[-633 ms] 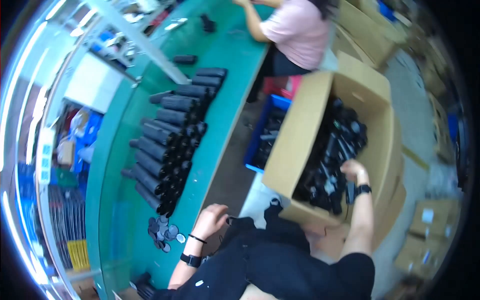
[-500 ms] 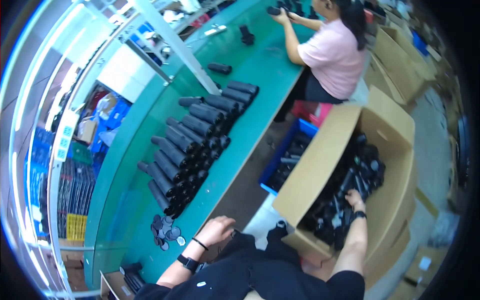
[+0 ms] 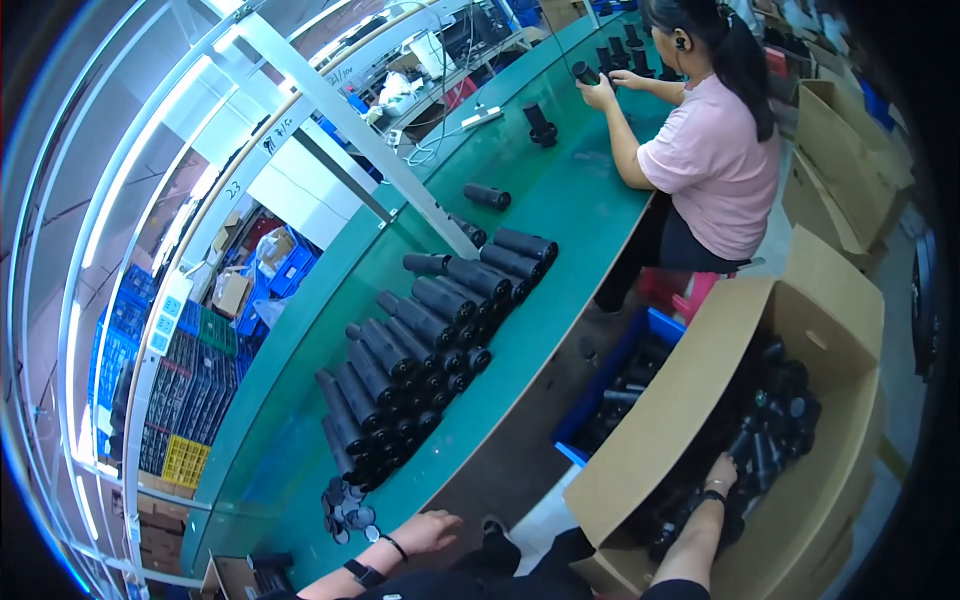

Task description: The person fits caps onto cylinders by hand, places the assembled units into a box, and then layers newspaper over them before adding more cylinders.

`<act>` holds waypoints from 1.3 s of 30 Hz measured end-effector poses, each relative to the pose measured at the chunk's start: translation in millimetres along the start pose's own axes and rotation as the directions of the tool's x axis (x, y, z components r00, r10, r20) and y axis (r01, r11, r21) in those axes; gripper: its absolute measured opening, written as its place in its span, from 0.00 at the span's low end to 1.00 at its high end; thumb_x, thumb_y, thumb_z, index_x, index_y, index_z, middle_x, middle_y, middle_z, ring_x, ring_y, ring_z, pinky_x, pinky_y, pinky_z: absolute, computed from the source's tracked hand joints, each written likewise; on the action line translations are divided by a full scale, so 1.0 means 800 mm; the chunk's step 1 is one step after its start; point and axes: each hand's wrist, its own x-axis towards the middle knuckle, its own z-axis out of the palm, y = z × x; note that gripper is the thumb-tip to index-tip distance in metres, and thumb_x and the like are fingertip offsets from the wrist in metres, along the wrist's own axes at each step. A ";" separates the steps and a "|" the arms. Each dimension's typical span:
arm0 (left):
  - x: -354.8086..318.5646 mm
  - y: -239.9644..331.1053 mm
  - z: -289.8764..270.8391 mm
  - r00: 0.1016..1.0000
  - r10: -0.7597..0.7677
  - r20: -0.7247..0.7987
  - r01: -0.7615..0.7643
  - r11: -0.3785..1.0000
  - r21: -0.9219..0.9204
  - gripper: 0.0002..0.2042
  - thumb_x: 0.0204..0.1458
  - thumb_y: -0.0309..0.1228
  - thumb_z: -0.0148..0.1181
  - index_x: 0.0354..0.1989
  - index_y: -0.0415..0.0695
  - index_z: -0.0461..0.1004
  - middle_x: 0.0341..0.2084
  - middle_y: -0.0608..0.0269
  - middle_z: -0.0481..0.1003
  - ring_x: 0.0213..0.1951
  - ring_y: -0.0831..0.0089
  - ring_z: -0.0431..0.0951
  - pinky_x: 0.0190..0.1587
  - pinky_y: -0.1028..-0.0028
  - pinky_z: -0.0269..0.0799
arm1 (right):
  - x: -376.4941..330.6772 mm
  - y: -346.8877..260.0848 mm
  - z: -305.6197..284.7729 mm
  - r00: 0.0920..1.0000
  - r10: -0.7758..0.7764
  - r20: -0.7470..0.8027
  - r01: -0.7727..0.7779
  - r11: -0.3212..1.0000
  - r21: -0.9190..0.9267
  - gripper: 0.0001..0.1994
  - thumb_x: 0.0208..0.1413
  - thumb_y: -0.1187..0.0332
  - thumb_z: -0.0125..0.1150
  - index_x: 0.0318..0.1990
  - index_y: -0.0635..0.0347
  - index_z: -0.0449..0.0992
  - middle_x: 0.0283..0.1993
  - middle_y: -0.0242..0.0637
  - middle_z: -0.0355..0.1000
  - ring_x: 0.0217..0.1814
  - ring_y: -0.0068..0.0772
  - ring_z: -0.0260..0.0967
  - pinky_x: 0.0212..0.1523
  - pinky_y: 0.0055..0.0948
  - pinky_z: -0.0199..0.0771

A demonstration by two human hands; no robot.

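Note:
My right hand (image 3: 721, 470) reaches down into a big open cardboard box (image 3: 672, 408) and sits among the black cylinders (image 3: 775, 420) piled inside; its fingers are buried between them, so a grip cannot be made out. My left hand (image 3: 428, 530) lies at the near edge of the green table (image 3: 560, 250), fingers loose, holding nothing. Just left of it is a small heap of dark round caps (image 3: 345, 505). Beyond that, several black cylinders (image 3: 420, 360) lie stacked in rows on the table.
A person in a pink shirt (image 3: 712, 150) sits at the table's far right and holds a black cylinder (image 3: 585, 72). A blue crate (image 3: 662, 325) stands on the floor between table and box. More cardboard boxes (image 3: 840, 150) stand at the right, with storage crates (image 3: 185, 410) behind the table.
The view has swung up, so the table, box and seated person sit lower in the picture. My right hand stays in the box, and my left hand stays at the table edge.

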 end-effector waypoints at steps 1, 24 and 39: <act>-0.001 -0.001 -0.003 1.000 0.004 -0.007 -0.004 1.000 -0.014 0.17 0.53 0.37 0.54 0.51 0.46 0.70 0.41 0.52 0.73 0.43 0.52 0.75 0.45 0.60 0.72 | -0.006 -0.013 -0.010 0.998 -0.057 -0.023 0.056 0.998 -0.033 0.15 0.56 0.76 0.47 0.52 0.58 0.67 0.47 0.46 0.70 0.52 0.48 0.69 0.47 0.38 0.75; -0.024 -0.025 -0.080 0.857 0.391 -0.337 -0.108 -0.503 -0.858 0.30 0.56 0.42 0.57 0.65 0.52 0.51 0.52 0.53 0.68 0.50 0.62 0.74 0.51 0.60 0.72 | -0.570 -0.283 -0.344 0.262 -0.962 -0.079 -0.014 -0.086 0.996 0.21 0.45 0.78 0.66 0.48 0.60 0.69 0.48 0.33 0.69 0.51 0.25 0.66 0.52 0.27 0.67; -0.293 -0.360 -0.170 -0.198 -0.682 -0.704 -0.301 0.726 -0.618 0.30 0.39 0.33 0.72 0.52 0.41 0.66 0.45 0.58 0.71 0.46 0.66 0.73 0.50 0.68 0.69 | -0.664 -0.472 -0.289 0.356 -0.934 0.029 0.254 0.127 0.959 0.14 0.54 0.75 0.59 0.49 0.63 0.73 0.40 0.35 0.75 0.39 0.23 0.73 0.37 0.18 0.70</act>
